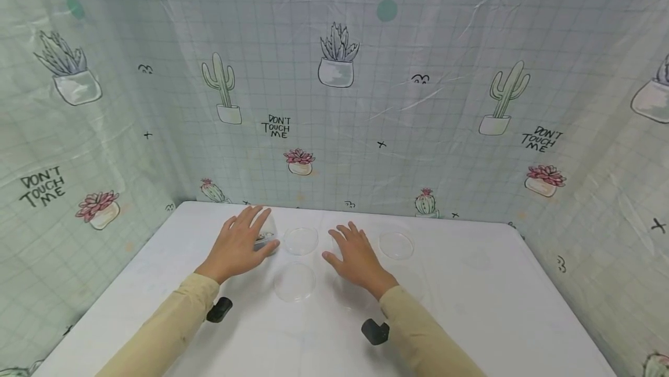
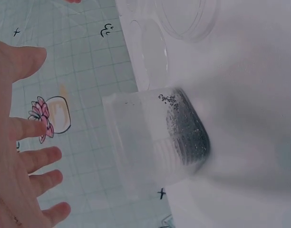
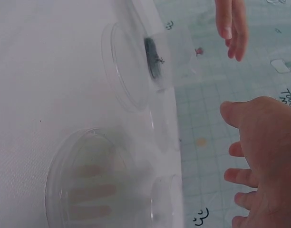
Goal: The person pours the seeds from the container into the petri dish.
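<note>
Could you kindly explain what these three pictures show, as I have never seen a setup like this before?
There is no robot here, just a person's two bare hands. The wide picture comes from a camera worn on the head, looking forward and down. The other two come from cameras on the left and right wrists.

On the white table stands a clear container with dark grains at its bottom, beside several clear round dishes. Behind hangs a sheet printed with potted plants.

The left hand is by the container, and the right hand is above the dishes. Both have their fingers spread, and neither appears to hold anything.
</note>
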Motion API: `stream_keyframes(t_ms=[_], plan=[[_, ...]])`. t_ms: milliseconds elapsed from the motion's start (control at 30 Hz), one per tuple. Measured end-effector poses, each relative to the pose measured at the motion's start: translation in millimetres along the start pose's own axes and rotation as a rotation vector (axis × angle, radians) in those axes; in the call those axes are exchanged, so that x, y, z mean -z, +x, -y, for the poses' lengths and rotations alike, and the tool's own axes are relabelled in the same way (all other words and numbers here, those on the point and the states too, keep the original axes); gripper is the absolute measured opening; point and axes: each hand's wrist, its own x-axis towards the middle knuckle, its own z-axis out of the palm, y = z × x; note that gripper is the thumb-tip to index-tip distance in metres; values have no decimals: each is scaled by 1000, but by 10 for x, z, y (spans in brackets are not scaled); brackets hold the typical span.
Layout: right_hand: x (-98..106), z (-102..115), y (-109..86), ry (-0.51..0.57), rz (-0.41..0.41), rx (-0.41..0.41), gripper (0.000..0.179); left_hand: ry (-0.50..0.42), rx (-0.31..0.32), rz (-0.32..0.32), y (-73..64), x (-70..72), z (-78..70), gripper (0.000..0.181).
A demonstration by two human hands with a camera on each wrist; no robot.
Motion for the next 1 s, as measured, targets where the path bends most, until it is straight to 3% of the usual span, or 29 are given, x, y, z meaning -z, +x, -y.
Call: stream_keyframes(t_ms=[600,1000], plan=[[-46,123,63,1,22,25,59,11,55,20,-40,-65,133,73],[-84,174,113,29,41,18,57,-8,60,25,-39,-129,208,74]])
